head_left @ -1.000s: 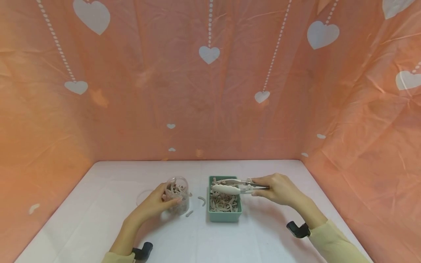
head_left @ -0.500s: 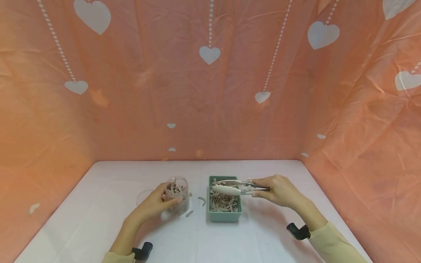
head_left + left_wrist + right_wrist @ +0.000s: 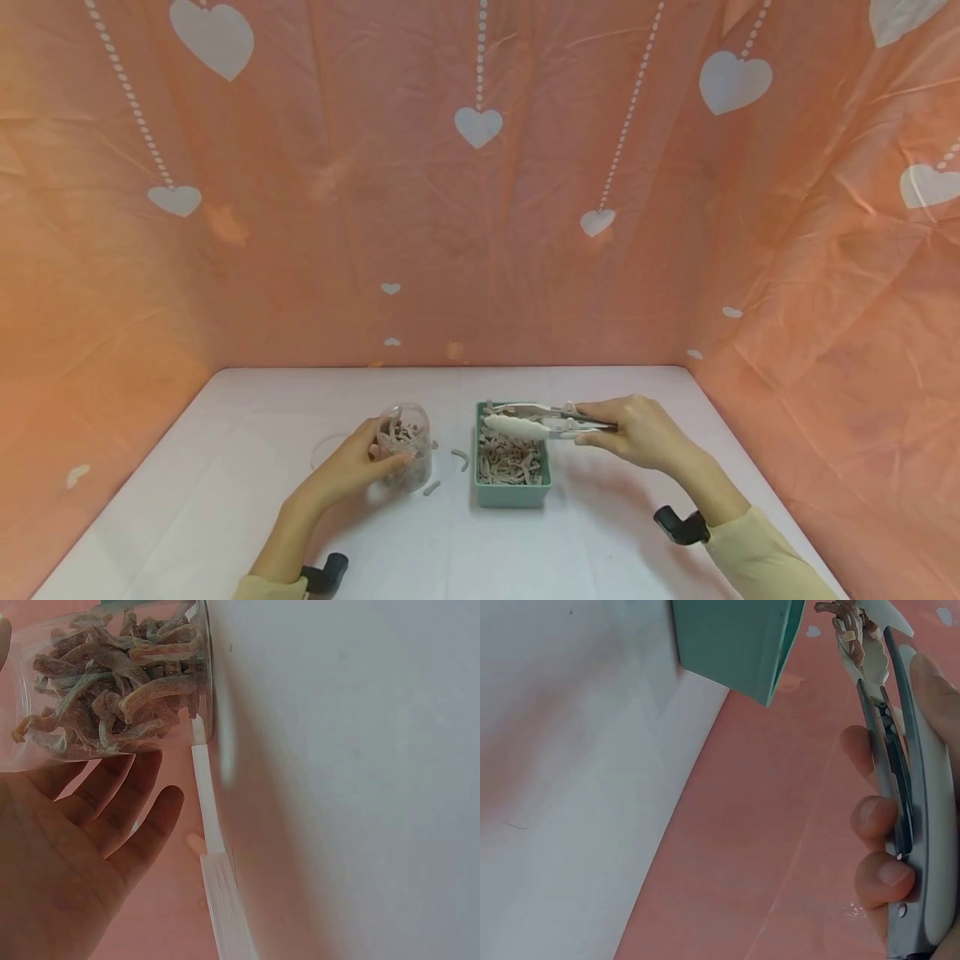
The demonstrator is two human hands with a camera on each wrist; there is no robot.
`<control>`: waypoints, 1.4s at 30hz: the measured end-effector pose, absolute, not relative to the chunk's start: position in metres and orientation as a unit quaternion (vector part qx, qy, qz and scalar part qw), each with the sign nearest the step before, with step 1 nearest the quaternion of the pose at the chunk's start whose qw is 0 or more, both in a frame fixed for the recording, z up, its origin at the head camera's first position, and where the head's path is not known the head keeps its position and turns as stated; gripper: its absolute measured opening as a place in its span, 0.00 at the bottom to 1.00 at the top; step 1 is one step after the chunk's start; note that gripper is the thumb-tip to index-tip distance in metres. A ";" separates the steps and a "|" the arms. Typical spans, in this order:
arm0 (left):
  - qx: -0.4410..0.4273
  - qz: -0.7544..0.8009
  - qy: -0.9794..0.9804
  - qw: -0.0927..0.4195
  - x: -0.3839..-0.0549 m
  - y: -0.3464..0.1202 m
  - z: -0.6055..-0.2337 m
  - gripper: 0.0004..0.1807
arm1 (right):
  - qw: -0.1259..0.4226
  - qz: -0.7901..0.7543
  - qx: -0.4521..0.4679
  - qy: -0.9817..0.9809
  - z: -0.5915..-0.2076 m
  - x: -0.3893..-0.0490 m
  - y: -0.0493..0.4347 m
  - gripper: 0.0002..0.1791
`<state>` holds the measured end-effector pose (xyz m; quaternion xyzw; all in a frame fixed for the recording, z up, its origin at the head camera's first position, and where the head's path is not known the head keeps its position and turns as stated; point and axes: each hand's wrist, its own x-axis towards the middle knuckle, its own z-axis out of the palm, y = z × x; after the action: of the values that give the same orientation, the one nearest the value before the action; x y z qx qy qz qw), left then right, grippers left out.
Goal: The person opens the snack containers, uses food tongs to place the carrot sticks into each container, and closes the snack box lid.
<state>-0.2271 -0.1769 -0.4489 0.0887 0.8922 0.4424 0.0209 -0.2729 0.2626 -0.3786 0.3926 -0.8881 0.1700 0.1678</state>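
Note:
My left hand (image 3: 356,462) holds a clear plastic jar (image 3: 415,477) upright on the table, thumb on its near side and fingers round the far side. Inside the jar lie many greyish-brown dried strips (image 3: 161,694), also seen in the left wrist view. My right hand (image 3: 630,429) grips a pair of tongs (image 3: 517,427) with white tips, held level above the far part of a green box (image 3: 513,497). More of the same strips (image 3: 510,464) fill that box. In the right wrist view several strips (image 3: 851,634) are caught between the tongs' tips.
Two loose pieces, a curved strip (image 3: 461,458) and a short one (image 3: 432,487), lie on the white table (image 3: 465,558) between jar and box. A clear round lid (image 3: 322,450) lies behind my left hand. Orange cloth (image 3: 480,250) with hearts surrounds the table.
The tongs have risen slightly over the green box, their tips a little closer together. My left hand and the jar have stayed in place.

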 end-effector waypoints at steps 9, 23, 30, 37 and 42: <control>0.083 0.443 0.892 0.022 -0.227 -0.177 -0.449 0.49 | 0.204 0.172 0.414 -0.870 -0.370 -0.275 0.259 0.25; 0.085 0.438 0.895 0.023 -0.227 -0.176 -0.449 0.49 | 0.211 0.187 0.433 -0.856 -0.355 -0.278 0.238 0.26; 0.085 0.442 0.893 0.021 -0.227 -0.176 -0.448 0.49 | 0.217 0.194 0.444 -0.847 -0.350 -0.279 0.223 0.26; 0.084 0.441 0.894 0.020 -0.228 -0.176 -0.451 0.48 | 0.212 0.202 0.464 -0.836 -0.345 -0.282 0.206 0.28; 0.087 0.441 0.893 0.017 -0.228 -0.176 -0.451 0.47 | 0.199 0.209 0.478 -0.830 -0.343 -0.284 0.192 0.28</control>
<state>-0.2281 -0.1765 -0.4510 0.0868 0.8932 0.4409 0.0172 -0.2842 0.1918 -0.3432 0.4782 -0.8295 0.2090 0.1988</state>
